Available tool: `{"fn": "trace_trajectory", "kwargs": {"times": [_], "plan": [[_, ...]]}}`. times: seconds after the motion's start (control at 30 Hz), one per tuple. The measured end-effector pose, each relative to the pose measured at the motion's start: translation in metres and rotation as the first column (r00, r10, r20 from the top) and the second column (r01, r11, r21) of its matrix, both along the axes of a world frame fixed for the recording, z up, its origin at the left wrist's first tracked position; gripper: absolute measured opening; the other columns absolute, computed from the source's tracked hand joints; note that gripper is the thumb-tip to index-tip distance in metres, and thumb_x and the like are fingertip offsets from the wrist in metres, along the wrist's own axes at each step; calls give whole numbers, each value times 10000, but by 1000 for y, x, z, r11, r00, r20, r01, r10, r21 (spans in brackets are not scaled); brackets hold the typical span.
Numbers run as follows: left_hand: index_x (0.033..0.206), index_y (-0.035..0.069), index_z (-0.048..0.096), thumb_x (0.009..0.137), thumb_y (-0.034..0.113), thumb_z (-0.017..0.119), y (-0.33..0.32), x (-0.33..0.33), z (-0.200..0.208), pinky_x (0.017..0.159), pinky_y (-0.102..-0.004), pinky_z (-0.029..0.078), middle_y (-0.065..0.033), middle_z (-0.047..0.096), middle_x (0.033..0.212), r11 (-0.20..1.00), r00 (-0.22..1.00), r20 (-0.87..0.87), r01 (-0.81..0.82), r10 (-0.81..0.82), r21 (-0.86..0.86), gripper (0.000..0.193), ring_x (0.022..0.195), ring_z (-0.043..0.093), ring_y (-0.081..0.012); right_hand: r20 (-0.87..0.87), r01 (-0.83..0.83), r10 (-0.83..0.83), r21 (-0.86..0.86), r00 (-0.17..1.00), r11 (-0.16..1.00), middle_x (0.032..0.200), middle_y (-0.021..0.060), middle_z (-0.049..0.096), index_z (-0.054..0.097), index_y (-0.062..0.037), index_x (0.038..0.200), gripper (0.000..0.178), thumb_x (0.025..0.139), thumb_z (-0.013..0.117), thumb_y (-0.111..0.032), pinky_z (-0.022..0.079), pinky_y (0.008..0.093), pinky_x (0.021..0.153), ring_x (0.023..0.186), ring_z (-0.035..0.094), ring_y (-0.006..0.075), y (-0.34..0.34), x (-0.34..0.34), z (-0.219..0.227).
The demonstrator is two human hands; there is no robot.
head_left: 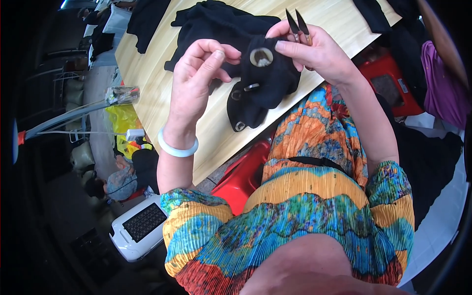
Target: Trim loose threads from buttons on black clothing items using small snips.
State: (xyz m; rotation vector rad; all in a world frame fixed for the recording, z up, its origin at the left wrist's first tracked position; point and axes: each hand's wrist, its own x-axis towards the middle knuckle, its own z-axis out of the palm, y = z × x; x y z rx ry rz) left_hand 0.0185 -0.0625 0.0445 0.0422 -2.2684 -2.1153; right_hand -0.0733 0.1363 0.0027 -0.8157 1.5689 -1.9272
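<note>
Garment (278,81), blk, w/ button (261,57) | R hand (324,54): grip on it + snips (293,24) | L hand (194,73): nr button, grip can't tell

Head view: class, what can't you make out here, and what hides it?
In the head view:
Scissors: handles, mostly covered by the right hand.
Left hand: any thread between its fingertips would be too fine to tell.
Black garment: full shape, hidden in its own folds.
Far black cloth: its end, cut off by the top edge.
</note>
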Motion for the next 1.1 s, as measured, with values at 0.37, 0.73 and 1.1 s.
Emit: {"fn": "trace_trajectory", "kwargs": {"times": [0.37,0.73,1.1], "plan": [[1079,10,492,857,57,413,-1,12,-51,671,-215,459,-100,580,1025,988,987,59,-153,151,32,240,931,542,-130,409,31,83,-264,909,964,524,-94,344,497,-41,982,164,854,523,-139,350,172,454,392,304,-6,2,-15,-14],[1176,68,472,708,-16,641,23,15,-60,599,-174,468,-91,497,1121,902,980,-158,-172,117,-395,504,847,542,-108,448,141,-31,-214,893,967,549,-97,362,501,-53,959,144,847,537,-137,347,159,457,404,304,-15,1,-22,-26],[813,35,649,688,32,673,29,-3,-80,588,-257,469,-107,565,903,693,819,-569,-451,71,-562,128,688,578,-181,485,131,-22,-192,874,973,570,-90,348,492,-47,1041,199,860,520,-126,301,149,436,414,295,-15,-2,-21,-25]]}}
